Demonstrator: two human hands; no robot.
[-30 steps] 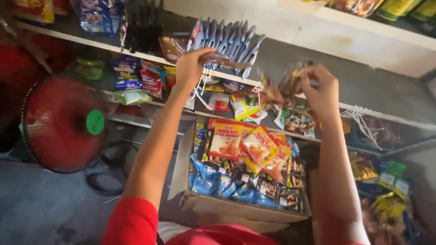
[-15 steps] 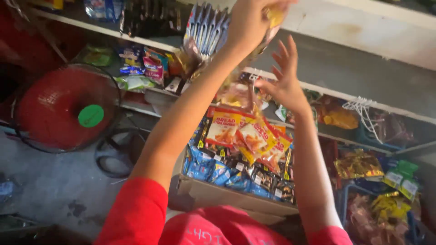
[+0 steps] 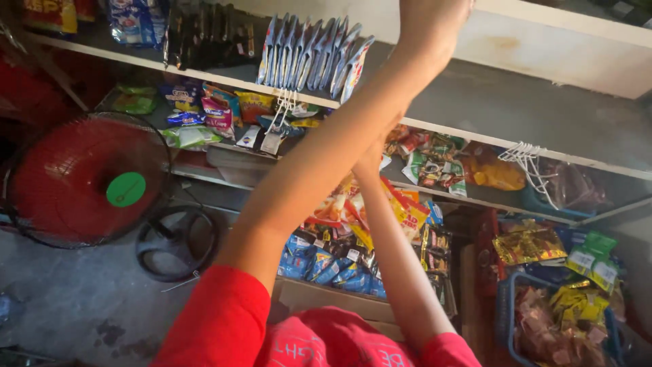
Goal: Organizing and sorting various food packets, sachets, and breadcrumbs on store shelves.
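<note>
Left hand (image 3: 435,27) is raised to about 1 o'clock in the view, against the white upper shelf (image 3: 543,41). Its fingers run off the top edge, so I cannot tell whether it is open or closed on anything. Sweeping from the far side, at 9 o'clock a red fan (image 3: 81,180) with a green hub stands on the floor, and a black ring (image 3: 178,243) lies just beside it toward 7 o'clock.

At 11 o'clock a row of blue-and-white sachets (image 3: 312,54) hangs edge-on under the shelf lip, near the left hand and just left of its wrist. These look light, thin and crinkly, probably slick foil that slides between fingers. The flat top seam by the hanging hole seems the surest place to pinch, not the puffed belly.

Right hand (image 3: 372,163) sits at the centre, mostly hidden behind the left forearm, and its grip cannot be told either. Below it, at 6 o'clock, a cardboard box (image 3: 319,295) holds orange packets (image 3: 407,211) and blue packets (image 3: 319,261), soft bags that would crush if squeezed.

At 3 o'clock white wire hooks (image 3: 526,155) hang from the middle shelf, and at 4 o'clock is a blue basket (image 3: 506,306) full of small wrapped goods.
</note>
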